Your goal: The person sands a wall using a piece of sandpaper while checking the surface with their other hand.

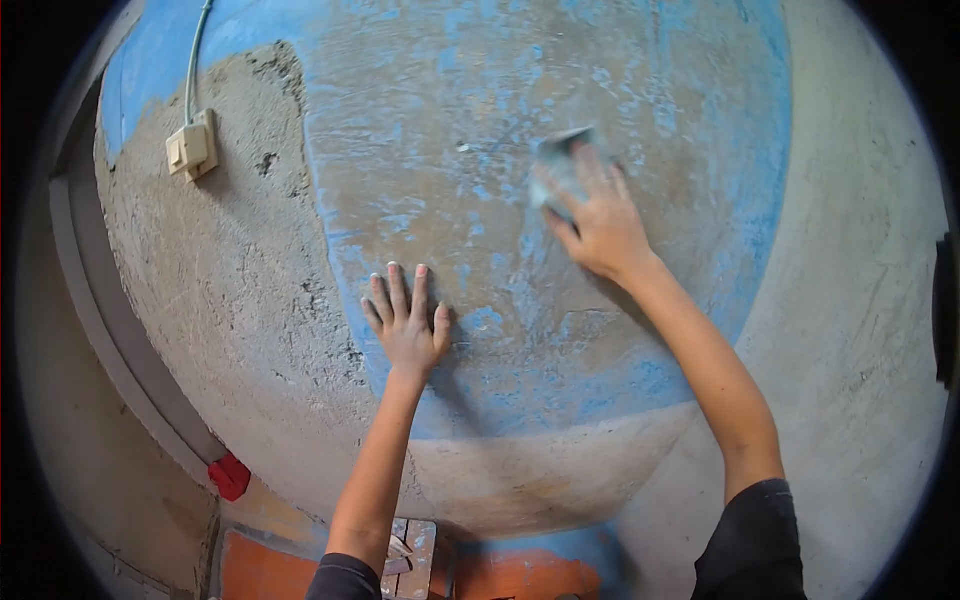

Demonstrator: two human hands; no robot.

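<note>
In front of me is a wall [470, 250] with worn, patchy blue paint over grey-brown plaster. My left hand [408, 330] lies flat on its lower left part, fingers spread, holding nothing. Higher up and to the right, my right hand [605, 220] presses a greenish-grey sheet of sandpaper [553, 185] against the painted surface. Motion smears that hand and the sheet, and the fingers cover part of the sheet.
A cream switch box [190, 148] with a cable is fixed on rough bare plaster at the left. A red cloth-like item [229, 477] is at lower left. Below stands a small wooden stool [412, 560] with items on it, on an orange and blue floor [265, 570].
</note>
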